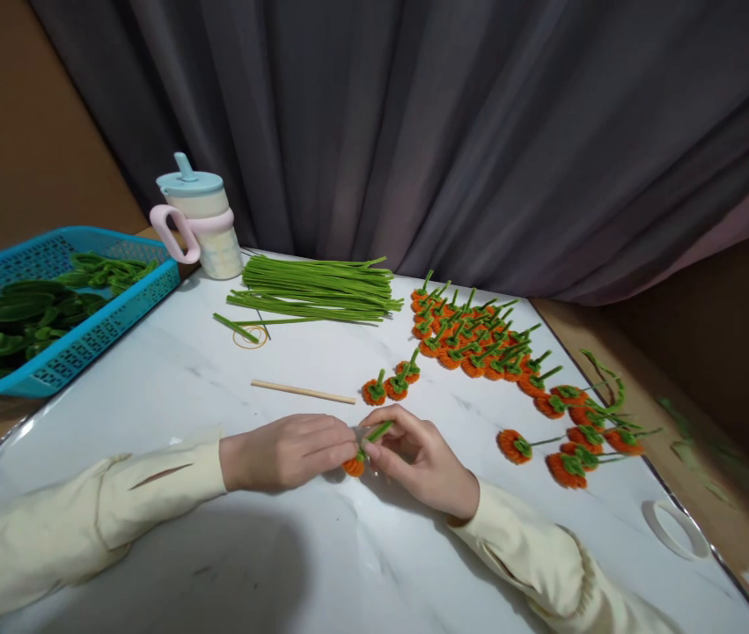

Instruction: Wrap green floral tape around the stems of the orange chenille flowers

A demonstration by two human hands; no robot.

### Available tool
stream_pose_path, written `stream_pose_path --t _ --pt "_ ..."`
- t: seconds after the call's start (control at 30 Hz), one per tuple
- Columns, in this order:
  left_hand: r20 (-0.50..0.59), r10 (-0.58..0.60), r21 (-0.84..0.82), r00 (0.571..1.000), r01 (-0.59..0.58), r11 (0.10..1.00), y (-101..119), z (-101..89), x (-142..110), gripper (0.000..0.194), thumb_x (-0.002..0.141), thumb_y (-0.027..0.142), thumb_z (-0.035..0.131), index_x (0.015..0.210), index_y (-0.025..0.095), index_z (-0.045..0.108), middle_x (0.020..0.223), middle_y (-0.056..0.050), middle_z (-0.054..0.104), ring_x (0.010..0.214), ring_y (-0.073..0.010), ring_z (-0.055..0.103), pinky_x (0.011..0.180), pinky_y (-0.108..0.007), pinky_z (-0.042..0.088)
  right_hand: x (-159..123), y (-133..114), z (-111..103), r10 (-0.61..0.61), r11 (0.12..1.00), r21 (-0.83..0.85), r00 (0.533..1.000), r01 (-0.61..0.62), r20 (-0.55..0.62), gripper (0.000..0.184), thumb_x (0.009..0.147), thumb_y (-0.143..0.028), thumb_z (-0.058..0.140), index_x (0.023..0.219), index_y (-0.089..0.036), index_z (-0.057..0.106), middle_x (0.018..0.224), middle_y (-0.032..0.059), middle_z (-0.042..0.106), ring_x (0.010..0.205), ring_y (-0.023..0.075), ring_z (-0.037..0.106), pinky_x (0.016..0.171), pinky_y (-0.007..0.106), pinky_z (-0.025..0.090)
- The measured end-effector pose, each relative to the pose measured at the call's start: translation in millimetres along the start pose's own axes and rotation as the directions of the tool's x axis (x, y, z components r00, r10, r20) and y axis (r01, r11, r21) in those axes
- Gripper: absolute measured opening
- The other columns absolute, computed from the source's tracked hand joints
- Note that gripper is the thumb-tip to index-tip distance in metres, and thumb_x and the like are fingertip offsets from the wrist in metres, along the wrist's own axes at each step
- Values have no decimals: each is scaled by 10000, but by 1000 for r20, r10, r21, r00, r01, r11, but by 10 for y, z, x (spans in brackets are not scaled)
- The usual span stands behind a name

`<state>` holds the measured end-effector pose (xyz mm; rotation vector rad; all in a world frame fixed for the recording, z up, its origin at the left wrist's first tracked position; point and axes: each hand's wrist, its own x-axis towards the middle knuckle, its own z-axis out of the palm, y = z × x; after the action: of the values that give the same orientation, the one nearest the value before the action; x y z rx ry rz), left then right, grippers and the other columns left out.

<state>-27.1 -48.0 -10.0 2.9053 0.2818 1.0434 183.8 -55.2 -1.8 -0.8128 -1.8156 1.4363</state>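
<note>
Close together over the near middle of the table, my two hands work on one small orange pipe-cleaner persimmon [354,465] with a green stem [380,431]. My left hand [298,451] has its fingers closed on the orange body from the left. From the right, my right hand [417,460] pinches at the base of the green stem with thumb and forefinger. Something greyish and shiny shows between the fingertips; I cannot make out what it is. Just beyond the hands stand 3 finished-looking persimmons [398,385] with upright green stems. A thin wooden stick [303,392] lies beyond my left hand.
Green pipe cleaners [314,289] lie bundled at the back. Many orange persimmons [473,339] crowd the right side, some [515,446] on bare wires. A blue basket [77,348] holds green leaves at left, beside a lidded cup [206,220]. A white tape ring [676,530] lies near right.
</note>
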Motion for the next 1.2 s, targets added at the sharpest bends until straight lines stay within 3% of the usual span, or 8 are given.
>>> stream_pose_path --t 0.4,0.63,0.9,1.03,1.2 --pt "-8 -34 -5 999 34 999 -2 11 -16 208 935 95 335 1077 91 487 873 -137 649 843 -184 595 714 -298 538 -23 -21 -5 19 1000 -5 1000 -19 -5 166 871 -333 556 869 -173 512 647 -5 563 513 80 490 483 189 422" --pt "-14 -36 13 999 36 999 16 -9 16 193 939 99 339 1023 80 512 850 -140 657 817 -190 613 705 -292 543 -23 -36 -3 51 999 3 999 -51 -3 203 866 -359 562 918 -180 482 635 -12 558 509 87 474 503 208 416" --pt "4 -50 3 999 50 999 13 1 12 187 945 118 345 1031 79 505 852 -142 666 805 -193 618 693 -295 551 -34 18 1 2 1000 25 1000 -2 -12 212 871 -334 568 984 -189 462 661 -16 548 555 91 489 535 212 420" --pt "7 -56 -12 998 56 998 9 7 -17 195 939 103 335 1050 83 493 858 -143 664 806 -196 613 707 -306 546 -29 8 4 15 996 89 1000 -15 1 334 861 -388 585 1084 -196 427 711 -5 554 581 95 509 541 216 430" --pt "29 -69 -57 997 71 996 4 15 -43 219 929 87 323 1086 98 475 863 -139 659 828 -196 604 727 -310 537 -21 -10 4 132 957 252 989 -143 61 480 824 -422 636 1140 -214 342 735 -13 554 597 93 532 529 209 439"
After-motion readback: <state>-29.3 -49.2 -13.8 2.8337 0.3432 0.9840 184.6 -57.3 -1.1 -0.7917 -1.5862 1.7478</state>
